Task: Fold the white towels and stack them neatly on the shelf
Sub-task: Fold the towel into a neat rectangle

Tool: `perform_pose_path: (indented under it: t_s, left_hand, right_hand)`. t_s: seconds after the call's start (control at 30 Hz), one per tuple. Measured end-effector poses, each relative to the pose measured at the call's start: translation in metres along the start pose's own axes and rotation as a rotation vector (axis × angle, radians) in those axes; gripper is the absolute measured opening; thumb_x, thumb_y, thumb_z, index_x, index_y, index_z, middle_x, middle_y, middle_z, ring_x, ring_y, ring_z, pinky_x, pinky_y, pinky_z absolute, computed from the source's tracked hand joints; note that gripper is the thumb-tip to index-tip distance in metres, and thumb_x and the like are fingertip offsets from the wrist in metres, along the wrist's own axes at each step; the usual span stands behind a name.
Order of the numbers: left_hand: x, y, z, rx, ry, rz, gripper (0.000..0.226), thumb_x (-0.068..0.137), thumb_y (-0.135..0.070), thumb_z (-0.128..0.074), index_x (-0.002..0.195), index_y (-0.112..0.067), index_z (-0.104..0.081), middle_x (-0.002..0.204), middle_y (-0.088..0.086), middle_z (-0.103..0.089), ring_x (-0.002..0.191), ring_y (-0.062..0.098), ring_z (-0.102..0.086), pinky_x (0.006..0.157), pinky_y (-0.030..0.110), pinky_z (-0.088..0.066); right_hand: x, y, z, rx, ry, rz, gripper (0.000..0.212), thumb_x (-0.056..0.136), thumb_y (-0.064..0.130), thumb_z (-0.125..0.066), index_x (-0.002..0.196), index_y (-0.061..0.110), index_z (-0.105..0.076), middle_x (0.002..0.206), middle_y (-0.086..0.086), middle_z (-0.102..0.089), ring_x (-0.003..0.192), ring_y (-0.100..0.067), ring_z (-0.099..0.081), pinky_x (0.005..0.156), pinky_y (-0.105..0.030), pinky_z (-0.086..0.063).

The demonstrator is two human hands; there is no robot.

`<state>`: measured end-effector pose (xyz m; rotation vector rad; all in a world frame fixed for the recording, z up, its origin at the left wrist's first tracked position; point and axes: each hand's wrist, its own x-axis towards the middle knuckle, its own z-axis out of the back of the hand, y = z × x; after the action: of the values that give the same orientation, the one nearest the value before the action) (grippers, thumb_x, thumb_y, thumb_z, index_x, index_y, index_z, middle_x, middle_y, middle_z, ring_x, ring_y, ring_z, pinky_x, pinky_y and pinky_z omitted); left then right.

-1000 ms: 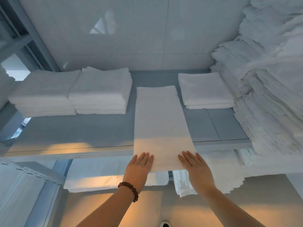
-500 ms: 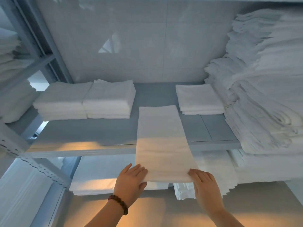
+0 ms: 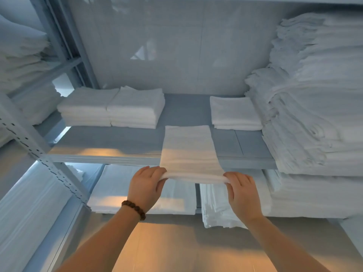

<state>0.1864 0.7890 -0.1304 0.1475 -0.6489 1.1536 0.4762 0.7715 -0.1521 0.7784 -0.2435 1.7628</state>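
Head view, folding in progress. The long white towel (image 3: 188,146) lies lengthwise on the grey shelf (image 3: 110,142). Its far end rests flat between the paired folded stacks (image 3: 110,107) at far left and the low folded stack (image 3: 233,112) at far right. Its near end is raised off and just in front of the shelf's front edge. The left hand (image 3: 146,185), with a bead bracelet (image 3: 133,210) at the wrist, curls its fingers round the near-left corner. The right hand (image 3: 242,193) grips the near-right corner in the same way, and the edge between them is bunched into a thick roll.

Judged step: carrying the near end over to the far end to halve the strip.

Hazards:
- Nothing weighs down the far end, so a pull toward the near side can drag the whole strip off the shelf.
- If one hand travels ahead of the other, the fold lands skewed and the corners miss each other.
- The bunched edge may hold several layers. A loose grip lets an inner layer slip and wrinkle inside the fold.
- The tall loose pile (image 3: 314,114) at right stands close to the right forearm's path, so a wide swing can brush it and bring towels down onto the work.
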Motion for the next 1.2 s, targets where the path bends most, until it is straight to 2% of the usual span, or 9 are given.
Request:
perform_pose_path:
  t_s: [0.17,0.37,0.53,0.7,0.77,0.8,0.9,1.0,1.2]
  left_hand:
    - [0.011,-0.002,0.004,-0.062,-0.058,0.102,0.029,0.088,-0.032,-0.045,0.093,-0.012,-0.064,0.078,0.001,-0.069,0.068,0.026,-0.063,0.064,0.032,-0.050]
    - [0.046,0.017,-0.019,-0.163,-0.107,0.244,0.019,0.093,-0.022,-0.057,0.107,-0.010,-0.055,0.076,0.008,-0.065,0.065,0.029,-0.059,0.057,0.035,-0.049]
    - [0.099,0.053,-0.053,-0.272,-0.088,0.382,0.022,0.094,-0.033,-0.051,0.112,-0.022,-0.043,0.069,-0.004,-0.058,0.057,0.019,-0.053,0.053,0.029,-0.042]
    - [0.161,0.103,-0.105,-0.473,0.041,0.585,0.022,0.092,-0.038,-0.055,0.088,-0.017,-0.053,0.057,-0.008,-0.049,0.055,0.012,-0.048,0.051,0.024,-0.034]
    - [0.182,0.117,-0.126,-0.588,0.118,0.691,0.031,0.092,-0.038,-0.056,0.104,-0.010,-0.059,0.073,0.000,-0.059,0.069,0.017,-0.056,0.062,0.026,-0.041]
    - [0.191,0.123,-0.136,-0.628,0.181,0.744,0.043,0.092,-0.040,-0.055,0.119,-0.007,-0.056,0.095,0.007,-0.064,0.087,0.022,-0.060,0.074,0.026,-0.043]
    - [0.214,0.135,-0.166,-0.637,0.276,0.837,0.055,0.093,-0.042,-0.052,0.135,-0.006,-0.045,0.130,0.012,-0.054,0.113,0.026,-0.051,0.088,0.025,-0.035]
    - [0.228,0.146,-0.194,-0.588,0.317,0.823,0.050,0.097,-0.037,-0.046,0.134,-0.003,-0.045,0.133,0.015,-0.051,0.122,0.030,-0.048,0.094,0.030,-0.035]
    - [0.237,0.161,-0.242,-0.508,0.329,0.851,0.038,0.100,-0.029,-0.041,0.123,0.000,-0.051,0.123,0.018,-0.056,0.113,0.029,-0.051,0.078,0.023,-0.029]
  right_hand:
    - [0.021,0.002,0.010,0.168,-0.047,-0.057,0.025,0.092,0.017,-0.042,0.101,0.007,-0.063,0.099,-0.008,-0.060,0.084,-0.022,-0.054,0.075,-0.033,-0.049]
    - [0.073,-0.009,-0.009,0.279,-0.068,-0.176,0.011,0.088,0.006,-0.061,0.099,0.004,-0.057,0.097,-0.008,-0.055,0.077,-0.018,-0.053,0.066,-0.026,-0.040]
    - [0.132,-0.031,-0.056,0.348,0.013,-0.319,0.014,0.091,0.020,-0.059,0.102,0.012,-0.056,0.093,0.000,-0.058,0.077,-0.015,-0.050,0.070,-0.027,-0.037]
    - [0.195,-0.061,-0.115,0.528,0.087,-0.667,0.019,0.080,0.030,-0.071,0.078,0.026,-0.053,0.069,0.011,-0.058,0.062,-0.005,-0.054,0.055,-0.017,-0.039]
    - [0.213,-0.076,-0.138,0.541,0.149,-0.759,0.020,0.079,0.034,-0.072,0.078,0.022,-0.057,0.069,0.003,-0.061,0.063,-0.014,-0.057,0.057,-0.029,-0.043]
    - [0.220,-0.083,-0.149,0.540,0.183,-0.792,0.022,0.079,0.036,-0.072,0.081,0.019,-0.058,0.072,-0.001,-0.063,0.066,-0.019,-0.059,0.060,-0.032,-0.045]
    - [0.233,-0.100,-0.179,0.520,0.244,-0.860,0.024,0.084,0.032,-0.068,0.092,0.012,-0.059,0.082,-0.009,-0.063,0.072,-0.025,-0.057,0.063,-0.032,-0.042]
    - [0.240,-0.114,-0.206,0.511,0.291,-0.864,0.023,0.089,0.026,-0.062,0.099,0.006,-0.057,0.084,-0.011,-0.057,0.073,-0.024,-0.053,0.057,-0.028,-0.035]
    - [0.240,-0.134,-0.250,0.394,0.338,-0.826,0.017,0.092,0.028,-0.056,0.098,0.011,-0.054,0.089,-0.007,-0.055,0.084,-0.024,-0.052,0.068,-0.028,-0.034]
